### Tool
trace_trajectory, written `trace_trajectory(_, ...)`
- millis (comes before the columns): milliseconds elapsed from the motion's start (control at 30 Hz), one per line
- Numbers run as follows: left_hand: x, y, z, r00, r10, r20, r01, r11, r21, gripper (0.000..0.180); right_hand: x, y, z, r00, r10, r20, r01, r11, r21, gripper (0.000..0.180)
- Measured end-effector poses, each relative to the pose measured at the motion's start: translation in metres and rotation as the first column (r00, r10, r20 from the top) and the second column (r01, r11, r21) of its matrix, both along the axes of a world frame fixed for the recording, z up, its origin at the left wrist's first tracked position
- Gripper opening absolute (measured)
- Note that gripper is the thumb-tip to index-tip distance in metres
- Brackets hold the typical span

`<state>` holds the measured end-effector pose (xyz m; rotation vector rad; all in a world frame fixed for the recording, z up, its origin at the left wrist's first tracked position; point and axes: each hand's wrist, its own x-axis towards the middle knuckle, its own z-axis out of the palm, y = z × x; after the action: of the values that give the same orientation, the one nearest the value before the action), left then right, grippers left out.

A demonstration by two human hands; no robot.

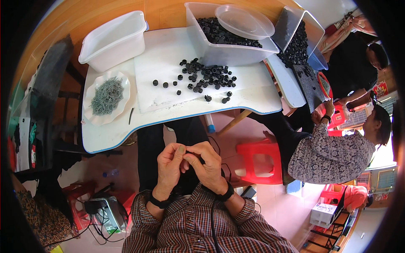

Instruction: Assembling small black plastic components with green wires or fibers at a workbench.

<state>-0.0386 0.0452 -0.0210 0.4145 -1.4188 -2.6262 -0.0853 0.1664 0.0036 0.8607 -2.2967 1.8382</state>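
Dozens of small black cylindrical parts (206, 76) lie scattered on the white table (126, 135) in front of you, well above your hands in the head view. At the far edge, touching the scatter, stands a clear plastic bin (219, 52) filled with more of the same black parts, with a clear round lid (244, 21) resting on top. To its left sits a white tub (114, 40), and near the table's left edge a scalloped white plate (105, 98) holds a heap of grey screws (107, 96). A red stool (260, 162) stands just right of your hands, and beyond it two other people work at a second table.

Your left hand (168, 164) and right hand (206, 162) meet over your lap, below the table edge, fingertips pinched together. They seem to grip something small and dark between them, though your fingers hide what it is. Both wrists wear black bands.
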Motion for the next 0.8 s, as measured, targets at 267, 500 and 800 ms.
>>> trace_trajectory(267,-0.003,-0.003,-0.004,0.996,-0.086,0.002,0.083,0.968,0.239,0.019,-0.004,0.003,-0.002,0.993,0.018,-0.115,-0.014,0.999,0.04,0.013)
trace_trajectory(500,-0.002,0.007,-0.004,1.0,-0.018,-0.02,0.021,0.987,0.158,0.019,-0.003,-0.002,-0.014,0.974,-0.088,-0.207,0.099,0.994,0.042,0.009)
trace_trajectory(800,-0.001,0.007,0.001,0.992,0.093,0.086,-0.095,0.995,0.026,0.015,-0.001,-0.004,-0.007,1.0,-0.015,-0.027,0.017,0.998,0.066,0.012)
